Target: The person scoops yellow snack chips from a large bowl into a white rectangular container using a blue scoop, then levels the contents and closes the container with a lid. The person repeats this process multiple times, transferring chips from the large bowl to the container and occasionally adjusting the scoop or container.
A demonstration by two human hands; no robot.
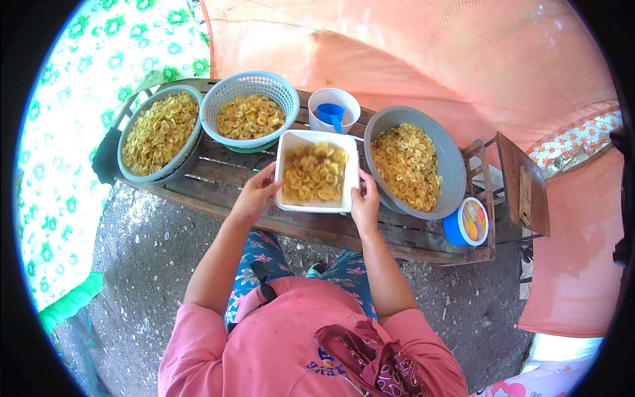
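Note:
A square white plastic tub [317, 136] is held level over the front of the slatted wooden table. Inside it lie yellow banana chips [313, 173], seemingly in a brownish liquid. My left hand [255, 193] grips its left side and my right hand [365, 204] its right side, both with the fingers partly hidden behind the walls. Just beyond the tub stand a pale blue colander [210, 99] with more chips and a white bucket [352, 100] holding a blue scoop [331, 114]. Close to my right hand is a big grey basin [452, 173] heaped with chips.
At the table's left end stands another full oval basin [126, 157]. A blue tub with a printed lid [474, 221] sits at the right corner of the table [218, 173]. Beyond it is a wooden chair [522, 182]. Orange sheeting [423, 46] and a green-flowered cloth [73, 132] hang around.

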